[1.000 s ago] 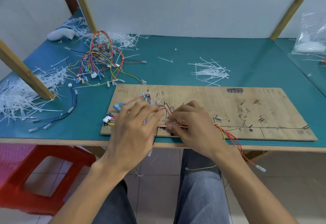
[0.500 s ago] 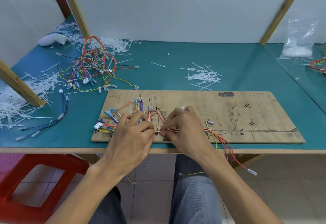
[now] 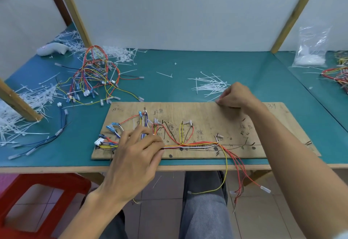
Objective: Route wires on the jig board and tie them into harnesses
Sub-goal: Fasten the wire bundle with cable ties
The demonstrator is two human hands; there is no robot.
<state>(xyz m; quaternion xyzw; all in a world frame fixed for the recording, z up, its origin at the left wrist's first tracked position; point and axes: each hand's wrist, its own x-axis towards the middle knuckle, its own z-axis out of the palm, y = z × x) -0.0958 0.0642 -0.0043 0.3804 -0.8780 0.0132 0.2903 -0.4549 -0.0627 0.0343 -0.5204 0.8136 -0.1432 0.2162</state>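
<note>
A wooden jig board (image 3: 207,112) lies on the teal table near its front edge. Coloured wires (image 3: 192,144) run along the board's front as a bundle, with branches going up to pegs and loose ends hanging off the front edge. My left hand (image 3: 137,148) rests on the bundle's left part, its fingers holding the wires down. At the board's far edge my right hand (image 3: 235,95) has curled fingers that pinch at a white cable tie (image 3: 211,100) from the loose pile (image 3: 209,86) just behind the board.
Finished harnesses (image 3: 92,77) lie in a heap at the back left, among scattered white tie offcuts (image 3: 24,105). A plastic bag of ties (image 3: 310,50) stands back right, with more harnesses (image 3: 337,75) beside it. A wooden post (image 3: 17,101) stands at left. A red stool (image 3: 37,197) sits below.
My right hand left the wire bundle and reached back right to the pile of cable ties. My left hand stayed on the bundle.
</note>
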